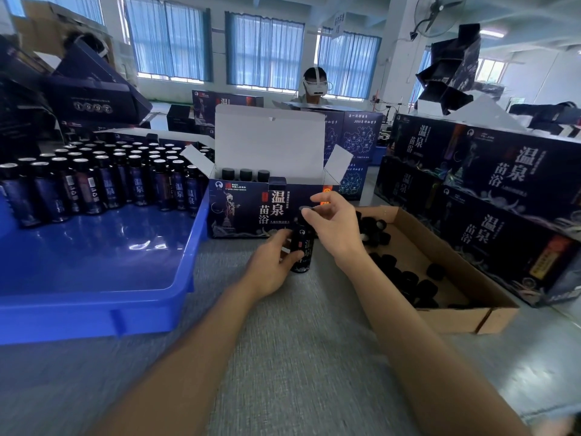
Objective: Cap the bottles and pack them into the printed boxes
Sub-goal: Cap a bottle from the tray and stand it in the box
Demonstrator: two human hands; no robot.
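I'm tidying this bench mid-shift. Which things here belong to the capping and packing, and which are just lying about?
In use: bottle in left hand, cap pinched by right hand, open printed box, blue tray of bottles, cardboard tray of caps.
Lying about: closed boxes at right, wall fan.

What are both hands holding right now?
Left hand: grips the dark bottle.
Right hand: pinches the black cap on the bottle's top.
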